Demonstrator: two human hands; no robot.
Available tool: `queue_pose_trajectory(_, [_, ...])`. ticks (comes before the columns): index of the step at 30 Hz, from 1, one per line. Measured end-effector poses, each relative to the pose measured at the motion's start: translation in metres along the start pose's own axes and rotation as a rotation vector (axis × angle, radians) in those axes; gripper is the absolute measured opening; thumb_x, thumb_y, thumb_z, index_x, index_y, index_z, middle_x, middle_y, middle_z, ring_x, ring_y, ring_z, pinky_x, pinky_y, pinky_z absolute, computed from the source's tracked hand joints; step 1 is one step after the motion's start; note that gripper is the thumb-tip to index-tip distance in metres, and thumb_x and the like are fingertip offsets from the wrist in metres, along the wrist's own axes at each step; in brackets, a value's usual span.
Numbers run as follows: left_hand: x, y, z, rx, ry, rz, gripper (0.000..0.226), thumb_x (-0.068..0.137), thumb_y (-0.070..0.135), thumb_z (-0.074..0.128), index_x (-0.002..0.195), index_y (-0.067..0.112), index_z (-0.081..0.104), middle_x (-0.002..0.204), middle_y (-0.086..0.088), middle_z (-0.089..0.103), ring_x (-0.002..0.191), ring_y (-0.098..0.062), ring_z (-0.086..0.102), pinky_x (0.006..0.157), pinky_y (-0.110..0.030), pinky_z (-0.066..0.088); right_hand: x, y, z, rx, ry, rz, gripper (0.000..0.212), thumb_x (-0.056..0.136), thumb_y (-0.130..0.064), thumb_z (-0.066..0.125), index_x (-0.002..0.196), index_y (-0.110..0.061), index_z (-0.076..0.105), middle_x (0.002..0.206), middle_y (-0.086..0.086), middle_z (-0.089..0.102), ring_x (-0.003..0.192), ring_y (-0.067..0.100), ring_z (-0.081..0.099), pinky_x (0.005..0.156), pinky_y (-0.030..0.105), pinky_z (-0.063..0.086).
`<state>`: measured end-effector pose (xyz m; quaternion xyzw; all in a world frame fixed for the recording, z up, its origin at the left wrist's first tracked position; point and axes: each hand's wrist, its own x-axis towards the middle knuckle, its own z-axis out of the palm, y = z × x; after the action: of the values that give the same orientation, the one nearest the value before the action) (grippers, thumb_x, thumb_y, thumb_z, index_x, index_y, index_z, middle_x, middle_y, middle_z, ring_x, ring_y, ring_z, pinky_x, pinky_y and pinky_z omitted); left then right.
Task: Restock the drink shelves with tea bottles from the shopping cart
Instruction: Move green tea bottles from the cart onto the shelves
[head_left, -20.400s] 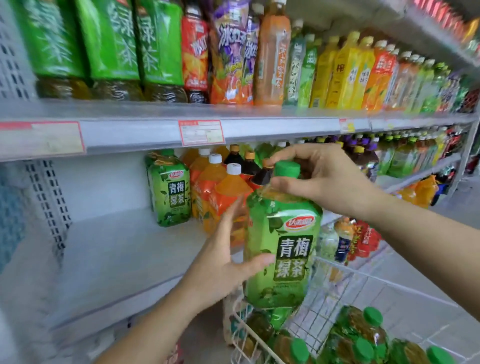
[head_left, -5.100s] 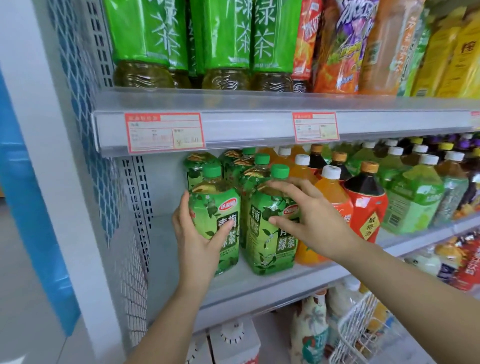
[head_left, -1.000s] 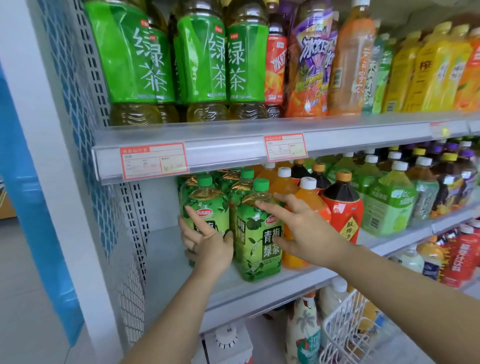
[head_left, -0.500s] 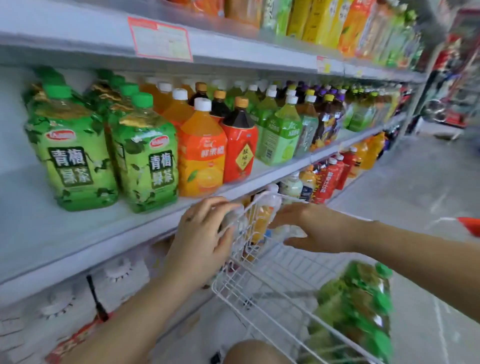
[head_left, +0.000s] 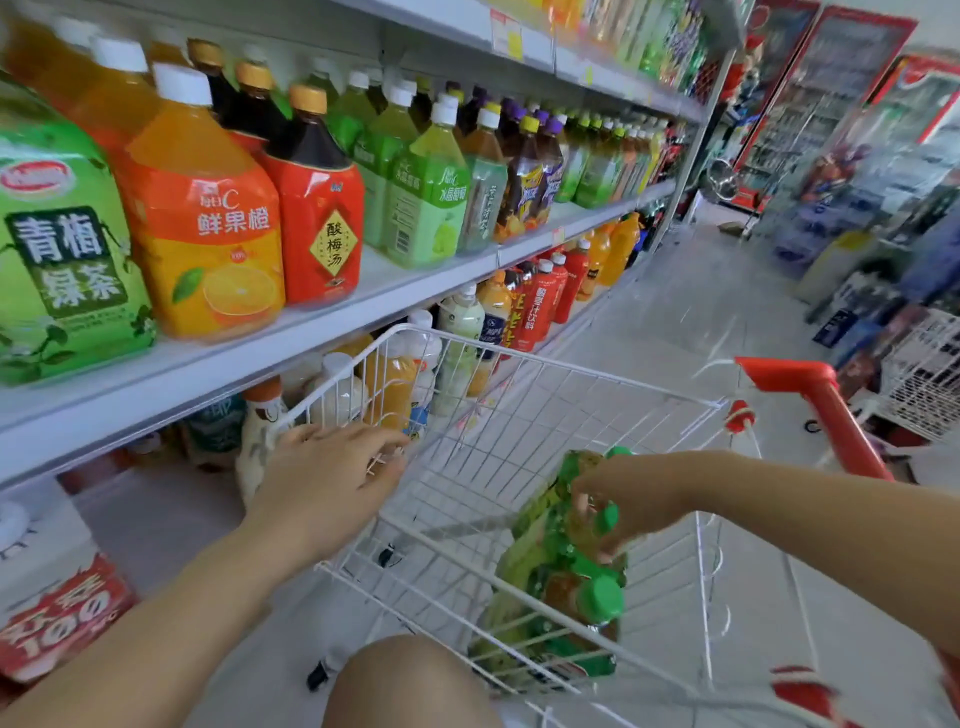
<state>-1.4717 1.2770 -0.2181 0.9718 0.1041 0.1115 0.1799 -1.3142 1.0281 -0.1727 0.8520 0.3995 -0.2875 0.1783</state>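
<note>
There, the tea bottles (head_left: 561, 613) lay heaped inside the shopping cart (head_left: 571, 371), at 5 o'clock in the view. The right hand (head_left: 631, 499) gripped the top bottle (head_left: 571, 535) at its neck with curled fingers. At 9 o'clock from them, the left hand (head_left: 322, 478) rested on the cart's wire wall, fingers loosely straight. The shelf (head_left: 218, 364) stood at 10 o'clock.
</note>
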Motion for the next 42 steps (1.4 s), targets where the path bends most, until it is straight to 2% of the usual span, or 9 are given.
queue_pose_trajectory(5, [-0.005, 0.002, 0.002, 0.049, 0.018, 0.003, 0.082, 0.072, 0.058, -0.010, 0.129, 0.046, 0.047, 0.135, 0.022, 0.048, 0.122, -0.003, 0.044, 0.098, -0.024, 0.007, 0.013, -0.005, 0.013, 0.021, 0.181, 0.014, 0.037, 0.078, -0.032, 0.070, 0.110, -0.019, 0.058, 0.111, -0.001, 0.055, 0.095, 0.011, 0.045, 0.084, 0.024, 0.044])
queue_pose_trajectory(8, [-0.009, 0.007, 0.002, 0.054, 0.008, 0.036, 0.081, 0.073, 0.056, -0.011, 0.130, 0.045, 0.045, 0.133, 0.024, 0.049, 0.121, 0.001, 0.042, 0.098, -0.023, 0.007, 0.016, -0.014, 0.004, 0.182, 0.303, -0.041, 0.013, 0.076, -0.028, 0.068, 0.078, -0.031, 0.055, 0.091, -0.010, 0.051, 0.083, 0.006, 0.047, 0.067, 0.014, 0.039])
queue_pose_trajectory(12, [-0.012, 0.011, -0.005, -0.066, -0.084, 0.026, 0.044, 0.096, 0.053, 0.028, 0.139, 0.043, 0.032, 0.143, 0.021, 0.038, 0.129, -0.003, 0.037, 0.106, -0.026, 0.012, -0.007, -0.031, -0.032, 0.398, 0.494, -0.113, 0.015, 0.073, -0.021, 0.070, 0.072, -0.031, 0.060, 0.083, -0.010, 0.060, 0.071, 0.006, 0.060, 0.059, 0.015, 0.050])
queue_pose_trajectory(18, [-0.016, 0.024, -0.052, -0.526, -0.006, 0.118, 0.071, 0.084, 0.050, 0.061, 0.126, 0.065, 0.007, 0.130, 0.044, 0.020, 0.112, 0.035, 0.016, 0.093, 0.000, 0.022, -0.053, -0.067, -0.105, 0.550, 0.817, -0.392, 0.027, 0.068, -0.005, 0.075, 0.075, -0.029, 0.065, 0.074, -0.009, 0.064, 0.063, 0.000, 0.059, 0.060, 0.015, 0.046])
queue_pose_trajectory(22, [-0.020, 0.028, -0.089, -0.499, 0.143, 0.172, 0.095, 0.073, 0.055, 0.070, 0.120, 0.075, -0.010, 0.127, 0.052, 0.004, 0.118, 0.029, 0.015, 0.104, -0.015, 0.020, -0.069, -0.110, -0.151, 0.681, 0.922, -0.642, 0.013, 0.061, -0.027, 0.074, 0.072, -0.027, 0.067, 0.069, -0.001, 0.065, 0.057, 0.004, 0.055, 0.056, 0.016, 0.043])
queue_pose_trajectory(27, [-0.039, 0.009, -0.129, -0.551, 0.494, 0.139, 0.098, 0.067, 0.052, 0.074, 0.127, 0.073, 0.000, 0.147, 0.028, 0.024, 0.135, 0.005, 0.028, 0.112, -0.031, 0.029, -0.069, -0.160, -0.186, 0.787, 0.915, -0.938, 0.030, 0.069, 0.007, 0.072, 0.073, -0.022, 0.066, 0.071, 0.010, 0.060, 0.060, 0.014, 0.050, 0.057, 0.029, 0.041])
queue_pose_trajectory(30, [-0.058, -0.015, -0.143, -0.525, 0.644, 0.106, 0.092, 0.064, 0.050, 0.073, 0.131, 0.068, 0.013, 0.144, 0.021, 0.034, 0.134, -0.002, 0.036, 0.111, -0.033, 0.034, -0.064, -0.196, -0.196, 0.789, 0.906, -1.077, 0.028, 0.070, 0.003, 0.069, 0.078, -0.023, 0.066, 0.078, 0.007, 0.061, 0.066, 0.015, 0.055, 0.062, 0.028, 0.047])
queue_pose_trajectory(35, [-0.091, -0.058, -0.161, -0.264, 0.899, 0.003, 0.086, 0.067, 0.054, 0.068, 0.133, 0.065, 0.014, 0.133, 0.037, 0.027, 0.127, 0.012, 0.031, 0.099, -0.002, 0.024, -0.048, -0.238, -0.205, 0.680, 0.881, -1.126, 0.036, 0.075, -0.035, 0.072, 0.109, -0.030, 0.062, 0.102, 0.008, 0.061, 0.093, 0.021, 0.059, 0.086, 0.036, 0.050])
queue_pose_trajectory(42, [-0.105, -0.111, -0.186, -0.192, 0.979, -0.138, 0.088, 0.067, 0.046, 0.073, 0.134, 0.059, 0.016, 0.131, 0.015, 0.032, 0.126, 0.009, 0.032, 0.101, -0.002, 0.022, 0.021, -0.267, -0.214, 0.481, 0.905, -0.853, 0.057, 0.085, -0.040, 0.062, 0.137, -0.033, 0.040, 0.137, -0.003, 0.042, 0.129, 0.011, 0.038, 0.108, 0.025, 0.030])
